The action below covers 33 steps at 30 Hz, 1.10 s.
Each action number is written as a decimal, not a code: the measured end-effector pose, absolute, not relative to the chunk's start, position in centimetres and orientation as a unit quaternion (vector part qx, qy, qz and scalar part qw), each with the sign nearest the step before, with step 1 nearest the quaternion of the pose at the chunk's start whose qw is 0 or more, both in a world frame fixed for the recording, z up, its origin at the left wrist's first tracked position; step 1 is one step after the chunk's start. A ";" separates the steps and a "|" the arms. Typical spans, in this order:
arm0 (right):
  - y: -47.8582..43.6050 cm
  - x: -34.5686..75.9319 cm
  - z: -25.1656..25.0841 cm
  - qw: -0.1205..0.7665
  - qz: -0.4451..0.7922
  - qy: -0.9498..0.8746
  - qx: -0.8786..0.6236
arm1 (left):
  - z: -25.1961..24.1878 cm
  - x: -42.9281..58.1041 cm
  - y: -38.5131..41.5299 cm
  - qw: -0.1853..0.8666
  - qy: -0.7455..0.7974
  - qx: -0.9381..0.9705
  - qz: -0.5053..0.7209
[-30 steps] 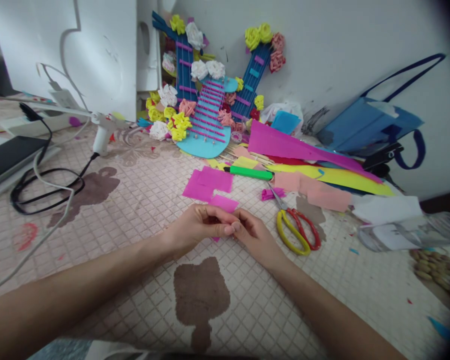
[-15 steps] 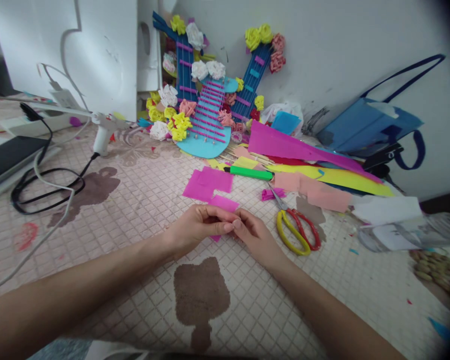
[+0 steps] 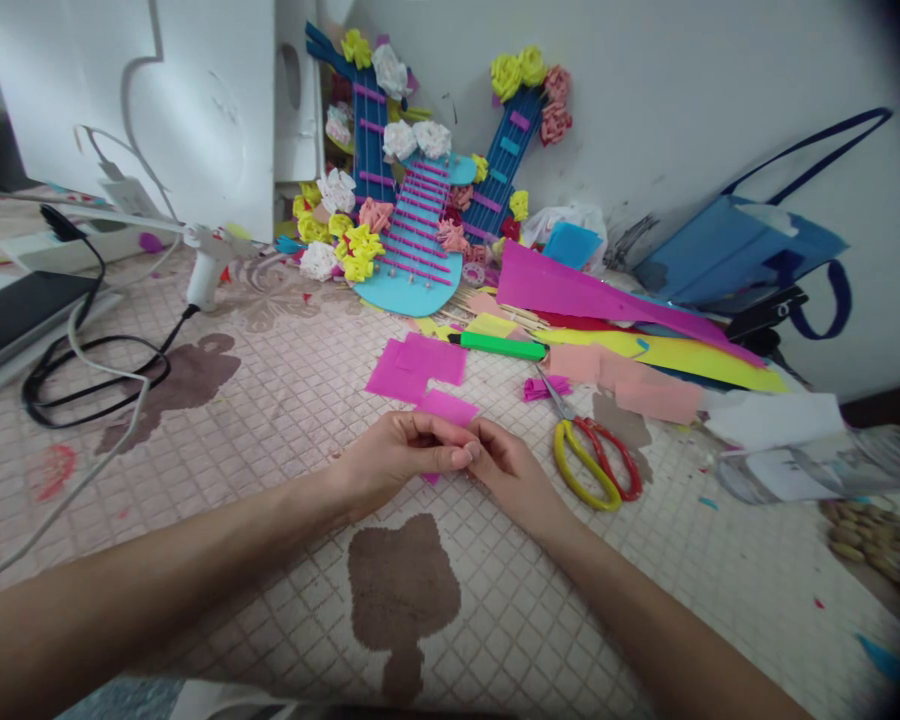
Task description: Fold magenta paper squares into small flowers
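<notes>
Your left hand (image 3: 397,455) and right hand (image 3: 511,468) are together over the table (image 3: 285,440), fingers closed in and thumbs and fingertips meeting between them; the fingers hide whatever may lie in the pinch, so you cannot tell from this view whether something is clamped there. A magenta paper piece (image 3: 448,404) shows just beyond your fingertips, and a small magenta corner (image 3: 430,478) peeks out below your left hand; whether the two belong to one sheet is hidden by your fingers. Farther from you, just past that piece, magenta paper squares (image 3: 399,371) lie flat and overlapping. To the right of your right hand you have scissors (image 3: 568,413) lying on the table, their yellow and red handles nearer you and their blades pointing away, beside a small folded magenta bundle (image 3: 541,389). A green pen-like tool (image 3: 504,346) lies crosswise beyond the squares, with a peach paper strip (image 3: 656,388) to its right and a long magenta sheet (image 3: 570,290) behind. At the back, a light-blue craft base (image 3: 420,294) with magenta rungs leans among paper flowers (image 3: 361,252). On your left, a white glue gun (image 3: 206,270) stands near the white board (image 3: 217,120).
</notes>
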State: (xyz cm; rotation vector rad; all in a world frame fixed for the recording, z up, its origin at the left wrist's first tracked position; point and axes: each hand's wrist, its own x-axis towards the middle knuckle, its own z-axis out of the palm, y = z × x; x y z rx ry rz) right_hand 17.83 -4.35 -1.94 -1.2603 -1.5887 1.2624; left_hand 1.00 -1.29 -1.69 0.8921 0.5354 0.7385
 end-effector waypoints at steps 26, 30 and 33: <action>-4.4 17.9 -2.2 0.371 0.496 -0.611 -0.494 | -1.8 1.0 -1.3 0.790 0.262 0.438 0.341; -4.4 17.9 -2.1 0.366 0.492 -0.615 -0.495 | -1.8 1.1 -1.4 0.769 0.274 0.461 0.348; -4.4 17.8 -2.0 0.366 0.485 -0.619 -0.497 | -1.8 1.2 -1.5 0.740 0.283 0.492 0.363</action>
